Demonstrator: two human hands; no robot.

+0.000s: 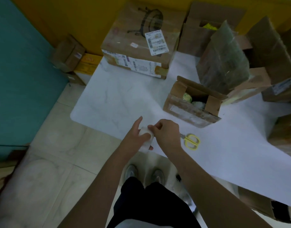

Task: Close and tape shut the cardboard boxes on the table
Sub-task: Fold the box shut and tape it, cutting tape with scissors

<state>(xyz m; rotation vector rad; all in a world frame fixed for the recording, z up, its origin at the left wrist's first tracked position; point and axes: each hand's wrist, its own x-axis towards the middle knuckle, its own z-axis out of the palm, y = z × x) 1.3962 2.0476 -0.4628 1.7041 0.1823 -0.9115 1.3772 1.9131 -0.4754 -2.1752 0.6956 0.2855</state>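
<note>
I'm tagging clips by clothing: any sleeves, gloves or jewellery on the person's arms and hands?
Left forearm and right forearm are bare; no sleeves show. The left hand and right hand wear no gloves, and no watch or wristband shows. Rings: cannot tell.

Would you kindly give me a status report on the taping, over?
Left hand holds tape roll; right hand pinches its end. Small box open, flaps up, untaped. Yellow scissors beside right hand, nothing blocking.

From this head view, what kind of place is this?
Likely a small packing or shipping spot, perhaps in a home or shop: cardboard boxes with shipping labels crowd a white table, yellow-handled scissors lie on it, and the left hand and right hand hold a tape roll.
</note>
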